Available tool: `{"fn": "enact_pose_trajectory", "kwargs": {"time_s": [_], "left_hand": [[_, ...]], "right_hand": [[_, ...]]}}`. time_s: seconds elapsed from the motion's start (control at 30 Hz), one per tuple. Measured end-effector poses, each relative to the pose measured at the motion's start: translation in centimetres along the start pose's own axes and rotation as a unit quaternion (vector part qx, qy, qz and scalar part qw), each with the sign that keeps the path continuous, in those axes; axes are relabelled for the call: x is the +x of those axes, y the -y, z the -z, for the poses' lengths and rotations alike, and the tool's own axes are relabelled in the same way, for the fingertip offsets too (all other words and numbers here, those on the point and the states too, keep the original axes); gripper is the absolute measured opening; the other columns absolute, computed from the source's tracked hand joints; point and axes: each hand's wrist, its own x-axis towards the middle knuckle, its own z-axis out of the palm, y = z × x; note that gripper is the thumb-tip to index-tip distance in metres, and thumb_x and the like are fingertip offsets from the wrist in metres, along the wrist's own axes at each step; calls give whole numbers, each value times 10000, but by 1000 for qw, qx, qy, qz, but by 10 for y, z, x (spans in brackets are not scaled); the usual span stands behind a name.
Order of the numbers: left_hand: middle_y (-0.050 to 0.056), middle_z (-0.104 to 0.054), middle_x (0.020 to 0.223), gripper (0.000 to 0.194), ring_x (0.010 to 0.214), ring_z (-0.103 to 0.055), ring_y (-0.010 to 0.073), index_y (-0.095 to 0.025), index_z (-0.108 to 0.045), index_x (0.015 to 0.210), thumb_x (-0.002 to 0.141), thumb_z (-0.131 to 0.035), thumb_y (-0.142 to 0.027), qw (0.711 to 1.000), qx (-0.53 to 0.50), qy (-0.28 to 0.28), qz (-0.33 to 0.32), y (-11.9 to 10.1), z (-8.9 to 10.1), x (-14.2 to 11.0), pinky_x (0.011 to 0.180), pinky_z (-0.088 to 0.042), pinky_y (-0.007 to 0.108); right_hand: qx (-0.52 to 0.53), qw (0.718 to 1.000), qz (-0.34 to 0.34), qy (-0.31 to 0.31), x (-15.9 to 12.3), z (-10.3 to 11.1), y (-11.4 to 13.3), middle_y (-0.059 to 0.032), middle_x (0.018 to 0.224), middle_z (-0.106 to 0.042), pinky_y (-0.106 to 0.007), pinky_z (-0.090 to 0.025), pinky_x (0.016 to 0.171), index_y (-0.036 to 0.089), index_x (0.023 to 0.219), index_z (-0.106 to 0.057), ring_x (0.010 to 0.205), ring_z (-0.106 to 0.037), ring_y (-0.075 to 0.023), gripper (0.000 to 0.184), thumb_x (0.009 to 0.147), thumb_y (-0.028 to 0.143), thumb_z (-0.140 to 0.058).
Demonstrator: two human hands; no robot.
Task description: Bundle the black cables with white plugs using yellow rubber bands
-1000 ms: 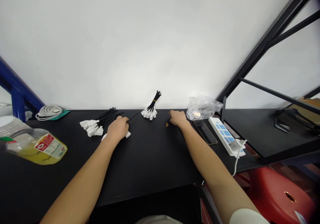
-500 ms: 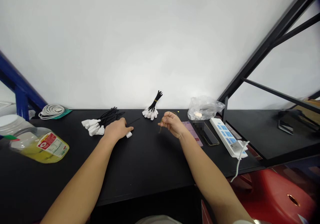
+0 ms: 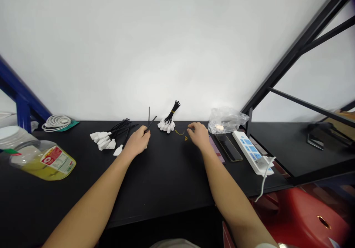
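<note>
My left hand (image 3: pixel 140 141) is closed around black cables (image 3: pixel 150 121) whose ends stick up past the fingers; a bit of white shows below the hand. To its left lies a loose pile of white connectors (image 3: pixel 103 140) on black cables. My right hand (image 3: pixel 199 132) hovers by the phones, its fingers curved and apart, with nothing in them. Just left of it, a thin brownish-yellow rubber band (image 3: pixel 179 132) and a small curled one (image 3: pixel 186 138) lie on the black table (image 3: pixel 166 181). Behind, a bundle of black cables (image 3: pixel 172 114) is bound with a yellow band, white connectors downward.
At left are a jug of yellow liquid (image 3: pixel 46 163) and a coiled white cable (image 3: pixel 57 123). On the right stand a clear plastic bag (image 3: pixel 229 118), a dark phone (image 3: pixel 230 148) and a white power strip (image 3: pixel 251 152). A red stool (image 3: pixel 307 214) is below right.
My left hand has lifted cables off the table and shifted right. My right hand has let go of the rubber band, which now lies on the table, and has moved slightly right.
</note>
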Motion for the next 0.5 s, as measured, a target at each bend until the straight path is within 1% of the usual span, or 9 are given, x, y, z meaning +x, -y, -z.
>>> {"fn": "enact_pose_trajectory", "kwargs": {"time_s": [0.03, 0.07, 0.13, 0.2, 0.23, 0.3, 0.37, 0.43, 0.5], "left_hand": [[9, -625, 766, 151, 743, -610, 202, -234, -538, 855, 821, -394, -266, 998, -55, 1, -15, -3, -5, -2, 656, -437, 294], [-7, -590, 720, 136, 699, -583, 183, -229, -525, 839, 802, -395, -240, 993, -109, 7, -31, -7, -11, -5, 638, -432, 281], [-26, -529, 663, 118, 652, -539, 158, -219, -504, 815, 771, -397, -198, 976, -204, 32, -69, -16, -27, -14, 625, -433, 266], [-18, -542, 694, 117, 696, -548, 152, -205, -513, 815, 778, -405, -177, 956, -266, 41, -120, -25, -42, -24, 684, -461, 270], [-3, -573, 742, 131, 735, -563, 155, -195, -536, 838, 804, -410, -181, 947, -283, 41, -144, -28, -48, -29, 721, -473, 279], [33, -630, 849, 189, 803, -587, 170, -170, -588, 931, 875, -414, -218, 940, -290, 45, -176, -32, -56, -34, 774, -484, 302], [55, -661, 907, 264, 833, -601, 184, -151, -616, 1044, 934, -410, -275, 941, -277, 63, -183, -31, -57, -35, 796, -488, 320], [57, -678, 948, 311, 877, -615, 193, -157, -621, 1130, 960, -426, -328, 942, -266, 83, -188, -27, -54, -32, 840, -486, 331], [52, -687, 988, 326, 928, -624, 197, -177, -626, 1162, 962, -458, -373, 941, -256, 97, -199, -21, -51, -28, 883, -479, 331]], "right_hand": [[14, 1000, 2, 15, -2, 1, 4, -58, 882, -675, -326, -447, 779, 181, 832, -696, 830, -594, -199, 138, 806, 302, -635], [59, 997, 7, 53, -5, -1, 10, -51, 840, -671, -311, -450, 739, 174, 832, -707, 778, -589, -186, 199, 836, 357, -629], [184, 975, 37, 116, -15, -6, 26, -30, 817, -669, -285, -448, 674, 176, 1023, -719, 709, -574, -162, 325, 901, 442, -577], [253, 953, 89, 141, -26, -13, 44, -20, 837, -669, -269, -447, 658, 189, 1150, -695, 693, -569, -145, 364, 924, 447, -575], [269, 946, 122, 134, -32, -15, 52, -18, 823, -661, -266, -452, 664, 187, 1169, -687, 690, -570, -141, 356, 928, 426, -583], [251, 940, 194, 127, -40, -17, 64, -27, 834, -657, -275, -467, 724, 186, 1138, -700, 740, -594, -148, 293, 937, 371, -593], [227, 940, 226, 115, -44, -17, 69, -38, 866, -664, -279, -472, 754, 191, 1090, -710, 779, -607, -155, 232, 945, 322, -586], [215, 942, 227, 119, -46, -18, 70, -40, 873, -669, -272, -471, 733, 192, 1054, -712, 763, -604, -154, 200, 942, 301, -587], [207, 943, 218, 144, -45, -17, 68, -28, 838, -666, -258, -461, 687, 193, 1054, -711, 723, -591, -146, 197, 930, 303, -605]]}}
